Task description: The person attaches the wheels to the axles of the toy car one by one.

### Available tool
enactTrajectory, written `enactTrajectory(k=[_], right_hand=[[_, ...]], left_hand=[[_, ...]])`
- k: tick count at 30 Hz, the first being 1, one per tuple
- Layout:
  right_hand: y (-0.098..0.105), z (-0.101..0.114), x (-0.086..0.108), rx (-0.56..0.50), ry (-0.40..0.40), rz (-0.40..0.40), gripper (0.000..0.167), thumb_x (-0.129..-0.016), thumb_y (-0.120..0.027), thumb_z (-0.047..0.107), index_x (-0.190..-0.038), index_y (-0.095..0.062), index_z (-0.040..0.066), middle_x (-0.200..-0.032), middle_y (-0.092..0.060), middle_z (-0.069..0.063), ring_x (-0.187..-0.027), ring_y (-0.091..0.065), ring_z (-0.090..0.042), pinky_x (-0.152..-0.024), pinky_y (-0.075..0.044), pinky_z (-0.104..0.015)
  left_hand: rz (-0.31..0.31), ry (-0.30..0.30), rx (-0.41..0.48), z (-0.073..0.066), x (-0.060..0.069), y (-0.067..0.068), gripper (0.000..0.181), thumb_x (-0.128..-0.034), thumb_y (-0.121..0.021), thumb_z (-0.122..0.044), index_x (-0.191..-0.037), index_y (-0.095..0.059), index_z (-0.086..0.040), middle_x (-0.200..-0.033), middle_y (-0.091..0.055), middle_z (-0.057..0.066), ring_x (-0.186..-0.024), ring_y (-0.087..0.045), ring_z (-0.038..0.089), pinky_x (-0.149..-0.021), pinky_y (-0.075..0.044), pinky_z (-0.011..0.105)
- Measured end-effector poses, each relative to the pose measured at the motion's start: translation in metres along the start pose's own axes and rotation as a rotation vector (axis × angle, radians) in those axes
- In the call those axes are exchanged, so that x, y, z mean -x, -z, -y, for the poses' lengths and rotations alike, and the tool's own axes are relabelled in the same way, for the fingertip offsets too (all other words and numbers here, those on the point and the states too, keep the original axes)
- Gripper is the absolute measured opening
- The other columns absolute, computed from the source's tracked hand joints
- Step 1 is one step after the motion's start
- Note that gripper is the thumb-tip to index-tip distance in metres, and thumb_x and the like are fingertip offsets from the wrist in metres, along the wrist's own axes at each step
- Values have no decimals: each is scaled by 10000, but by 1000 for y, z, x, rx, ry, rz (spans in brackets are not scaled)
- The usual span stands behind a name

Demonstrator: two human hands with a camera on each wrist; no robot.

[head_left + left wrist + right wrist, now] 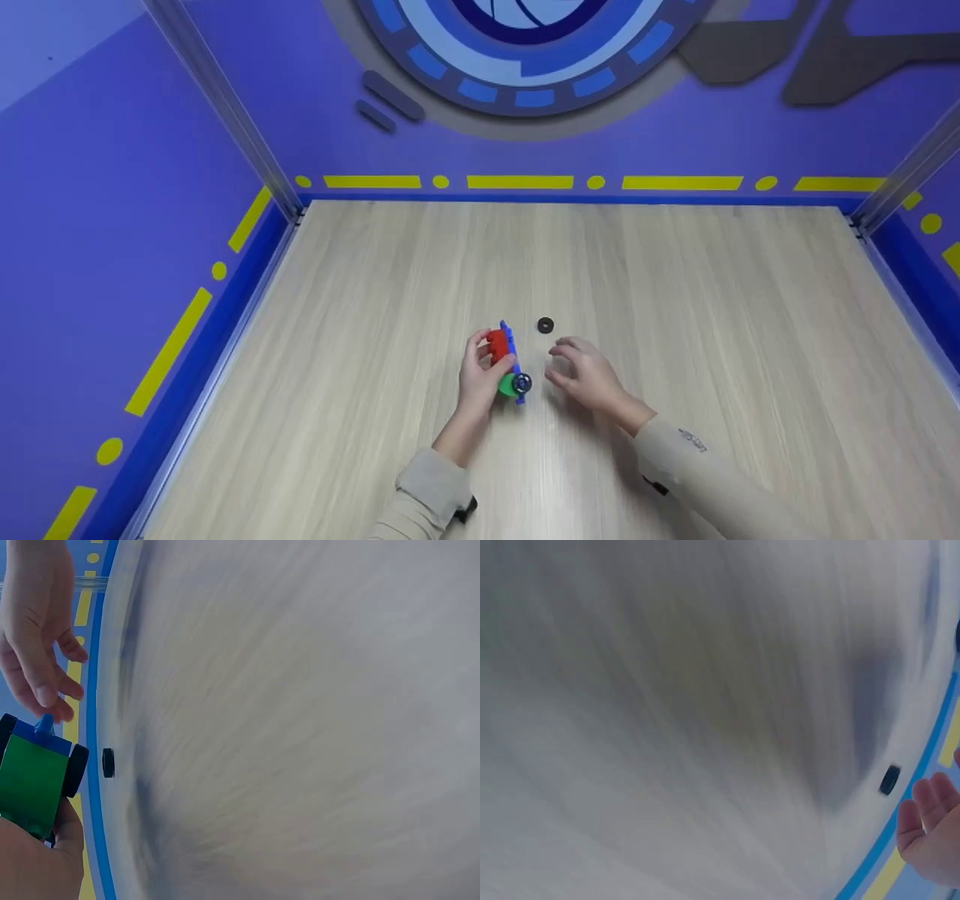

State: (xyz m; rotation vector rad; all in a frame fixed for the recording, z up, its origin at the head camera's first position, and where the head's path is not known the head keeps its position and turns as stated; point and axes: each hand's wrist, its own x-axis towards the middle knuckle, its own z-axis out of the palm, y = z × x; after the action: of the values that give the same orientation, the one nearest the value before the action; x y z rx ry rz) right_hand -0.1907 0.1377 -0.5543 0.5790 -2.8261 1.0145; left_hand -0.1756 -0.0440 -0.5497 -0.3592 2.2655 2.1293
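Observation:
My left hand [480,381] grips a toy block car, thumb on the near side. The car has a blue base [511,341], red blocks [498,346] and a green block [507,385]. A black wheel [522,383] sits at its near end; in the left wrist view dark wheels [75,770] flank the green block [34,784]. To the right of the car, my right hand [589,375] hovers with loosely bent fingers and nothing in them. Beyond both hands, a loose black wheel [545,325] lies flat on the table.
The wood-grain table [712,300] spreads around the hands. Blue printed panels with yellow marks stand at the back [517,161] and left [90,247], joined by a metal corner post [232,105]. Another panel [930,300] borders the right side.

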Motion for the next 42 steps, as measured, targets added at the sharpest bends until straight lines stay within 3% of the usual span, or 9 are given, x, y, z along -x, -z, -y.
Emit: enactTrajectory(k=[5,10,14,17,22,30,38,42], right_hand=[[-2,-8,-14,74,-23,71,487,-758,-654,289,-1170,-541,57,-1306,-446,-166,-1194,-412,-342,-979,-313,-492],[-4,-10,-22,143,-74,206,626,-793,-596,391,-1307,-415,81,-1415,-299,-149,-1275,-296,-359,-988,-264,-544],[-6,-11,-26,182,-119,296,681,-806,-561,450,-1354,-344,109,-1457,-210,-113,-1320,-210,-340,-1001,-213,-570],[-7,-12,-28,194,-135,321,688,-806,-561,451,-1364,-326,123,-1463,-204,-92,-1333,-186,-322,-1007,-191,-578],[-6,-15,-28,207,-95,301,651,-800,-582,404,-1336,-374,98,-1424,-303,-103,-1307,-250,-331,-984,-228,-584],[-4,-19,-28,193,13,163,552,-751,-636,317,-1234,-497,88,-1238,-529,-104,-1164,-439,-317,-927,-346,-509],[-2,-14,-29,128,8,136,486,-749,-652,258,-1184,-538,74,-1112,-607,-74,-982,-531,-263,-855,-403,-438],[-3,-13,-27,87,-15,132,461,-730,-674,209,-1154,-555,74,-920,-634,-69,-822,-534,-214,-756,-432,-398]], left_hand=[[7,11,-4,-2,0,1,568,-802,-627,-171,-1301,-357,-158,-1223,-460,167,-1087,-476,288,-862,-445,371],[26,37,12,-14,6,5,565,-813,-616,-156,-1310,-347,-145,-1250,-439,173,-1125,-451,308,-887,-435,397],[35,36,0,-27,14,7,552,-828,-591,-138,-1317,-335,-114,-1258,-430,191,-1135,-444,328,-893,-431,410],[36,31,-6,-31,17,7,536,-835,-581,-137,-1312,-338,-115,-1257,-432,191,-1137,-441,326,-898,-429,408],[27,34,10,-32,18,7,529,-829,-586,-129,-1303,-350,-121,-1248,-441,188,-1128,-445,319,-900,-423,404],[43,33,50,-28,17,7,552,-820,-595,-121,-1310,-342,-99,-1241,-427,188,-1132,-434,321,-875,-441,384],[31,33,33,-30,17,6,539,-816,-600,-117,-1298,-358,-113,-1233,-437,185,-1124,-436,317,-874,-440,390],[35,36,32,-30,17,5,543,-819,-599,-123,-1304,-354,-119,-1235,-437,181,-1115,-444,310,-873,-442,384]])
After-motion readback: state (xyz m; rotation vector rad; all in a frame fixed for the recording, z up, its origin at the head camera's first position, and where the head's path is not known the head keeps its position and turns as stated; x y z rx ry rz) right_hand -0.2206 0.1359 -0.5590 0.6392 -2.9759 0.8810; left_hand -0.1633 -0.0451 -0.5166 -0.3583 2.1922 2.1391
